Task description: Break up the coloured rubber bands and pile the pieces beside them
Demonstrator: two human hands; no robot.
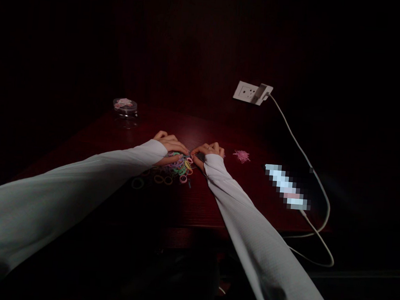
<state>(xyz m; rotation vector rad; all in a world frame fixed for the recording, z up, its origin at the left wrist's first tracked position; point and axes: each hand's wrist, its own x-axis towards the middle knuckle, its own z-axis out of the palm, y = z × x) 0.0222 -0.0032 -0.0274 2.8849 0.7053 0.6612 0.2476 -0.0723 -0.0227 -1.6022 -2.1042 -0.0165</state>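
Observation:
A heap of small coloured hair ties (180, 165), in pink, green, yellow and purple, lies on the dark red table. Over its far left side reaches my left hand (169, 146), its fingers stretched out and its thumb apart, touching the heap. My right hand (211, 151) rests at the heap's right edge with fingers curled, and its thumb and forefinger come together close to the left fingertips. Whatever is between them is too small and dark to make out. A few loose ties, such as a yellow ring (158, 179), lie nearer to me.
To the right is a small pile of thin pink bands (242, 156). A phone (287, 187) with a blurred screen lies beyond it, its white cable (302, 151) looping up to a wall socket (248, 93). A clear round container (125, 112) stands at the back left.

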